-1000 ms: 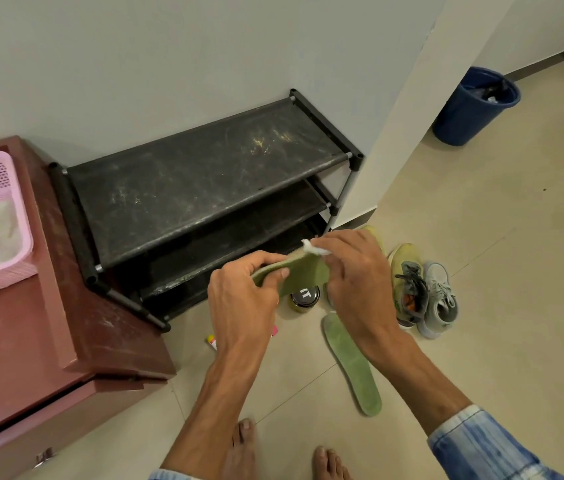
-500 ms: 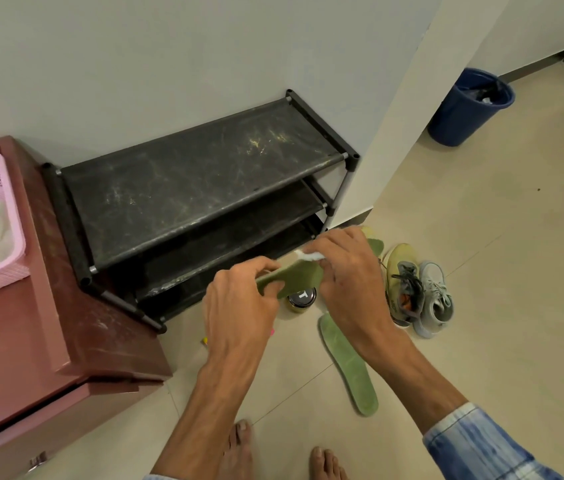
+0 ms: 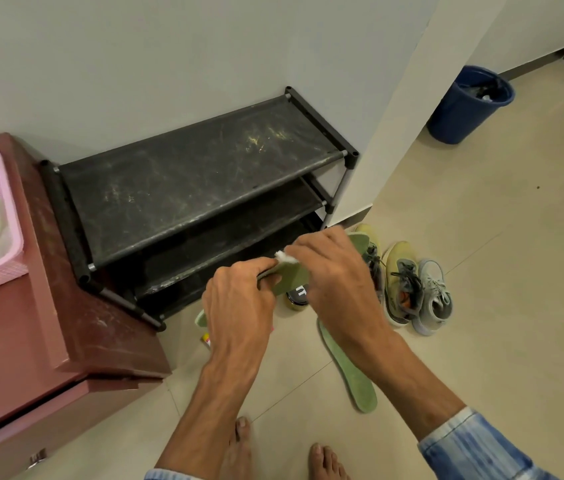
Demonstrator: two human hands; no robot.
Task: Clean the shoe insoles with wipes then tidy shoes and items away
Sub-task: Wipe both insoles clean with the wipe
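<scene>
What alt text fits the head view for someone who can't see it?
The left hand grips a green insole while the right hand pinches a white wipe against it. A second insole and shoes lie on the floor by a black rack.

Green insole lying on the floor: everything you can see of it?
The loose insole is pale green, thin, matte, foam-like, with a raised rim along its edge. It lies flat on the beige tiled floor, rounded near end toward the bare feet. The right forearm hides part of its far end. No hand touches it; the shoes stand just right of it.
</scene>
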